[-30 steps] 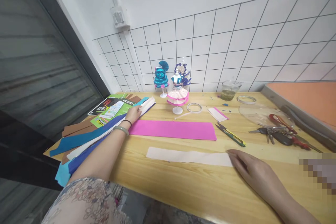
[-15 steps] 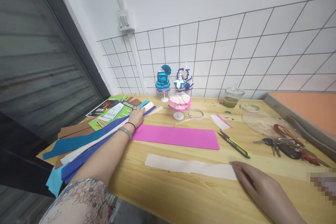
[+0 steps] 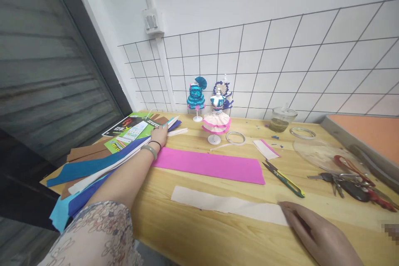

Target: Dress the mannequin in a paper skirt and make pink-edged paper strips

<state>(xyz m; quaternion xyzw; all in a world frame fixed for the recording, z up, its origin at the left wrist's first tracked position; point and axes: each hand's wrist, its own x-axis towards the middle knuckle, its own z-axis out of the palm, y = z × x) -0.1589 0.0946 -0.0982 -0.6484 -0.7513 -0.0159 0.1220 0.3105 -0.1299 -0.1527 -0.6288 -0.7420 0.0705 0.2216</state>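
Observation:
My left hand (image 3: 158, 135) reaches over the far end of a bundle of blue, teal and white crepe paper strips (image 3: 90, 168), its fingers curled on them. My right hand (image 3: 314, 226) is closed at the right end of a pale crepe paper strip (image 3: 227, 205), which lies flat near the front of the table. The fingertips there are partly hidden. Between the hands lies a wide pink crepe paper strip (image 3: 208, 167). Small snips (image 3: 284, 178) with a yellow and green handle rest to its right.
Several small dress stands (image 3: 216, 120) in paper dresses stand at the back. Rolls of clear tape (image 3: 236, 138), a glass cup (image 3: 282, 119), keys (image 3: 336, 182) and a small pale-pink paper piece (image 3: 266, 149) lie to the right. Green and black packaging (image 3: 134, 129) is at left.
The view has shifted slightly. Under my left hand the strips' far ends have moved, and the teal end is no longer visible there. My right hand stays at the pale strip.

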